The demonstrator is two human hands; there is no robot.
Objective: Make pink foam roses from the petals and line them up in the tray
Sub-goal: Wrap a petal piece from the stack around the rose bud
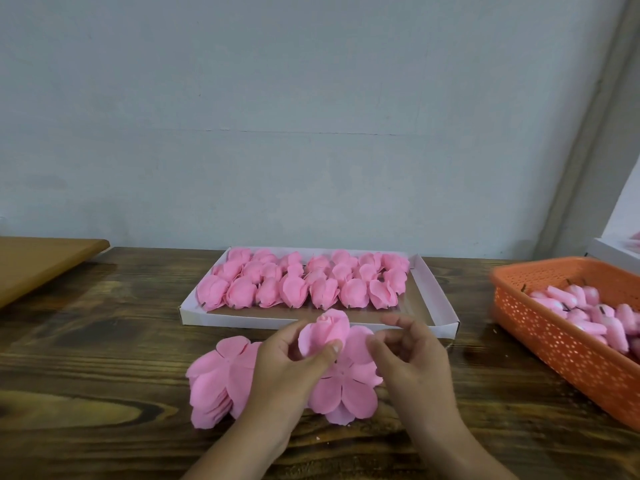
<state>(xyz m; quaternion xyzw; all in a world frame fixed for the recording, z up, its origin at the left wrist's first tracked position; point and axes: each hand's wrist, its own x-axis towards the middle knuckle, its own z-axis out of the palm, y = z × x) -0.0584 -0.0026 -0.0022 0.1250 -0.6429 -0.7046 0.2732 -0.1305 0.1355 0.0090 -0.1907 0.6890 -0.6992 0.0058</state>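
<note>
Mid-rose right now. The left hand [291,358] holds a half-wrapped rose [325,327], thumb and fingers pinching the pink petals around the bud, just above a flat five-lobed petal sheet [346,386] lying on the wooden table [104,358]. The right hand [412,355] sits just beside it, fingers loosely curled; it looks like the fingertips are nipping the edge of a petal lobe, but I honestly can't tell if it's actually gripping or just touching.

My read: this is the wrapping step, folding lobes up around the core one at a time. The next move probably calls for the right hand to lift the next lobe and press it against the bud while the left keeps the base pinched so nothing springs open. Foam is floppy, so a light touch matters.

Counts, as best I can:
- One white cardboard tray [440,306], against the wall, just behind the hands.
- Finished roses [294,278] in it: three rows of about seven, so roughly twenty-one. The near strip of the tray is still bare, room for another row I'd guess.
- One stack of petal sheets [214,379] at the left, too many layers to count.
- One orange basket [554,341] on the right holding bud cores [588,317], a dozen or so visible, partly cut off.
</note>
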